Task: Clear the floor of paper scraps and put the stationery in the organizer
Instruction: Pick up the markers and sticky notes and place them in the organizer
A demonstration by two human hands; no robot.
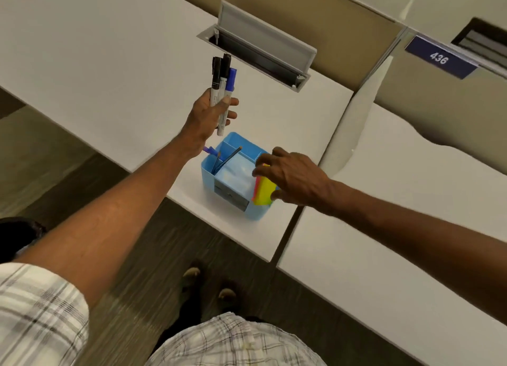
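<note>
- A white desk (109, 63) ran along a tan partition (343, 11), and a second desk butted against it on the right.
- A grey cable hatch (263, 47) stood open in the desk top, and a blue plate reading 436 (440, 58) was fixed to the partition.
- The floor (55, 160) below was dark, streaked carpet. The person's two feet (208, 283) showed on it.
- A light blue organizer (208, 175) sat near the front edge of the desk, close to the seam between the two desks.
- Thin sticks, possibly pencils (232, 155), leaned in its left compartment.
- The left hand (205, 116) hung above the organizer. Its fingers were curled round three markers (222, 83), two black-capped and one blue-capped.
- The markers lay side by side, long axes nearly upright, with their caps pointing away toward the hatch.
- The right hand (290, 173) pinched a block of red, yellow and green sticky notes (264, 191) on edge at the organizer's right compartment.
</note>
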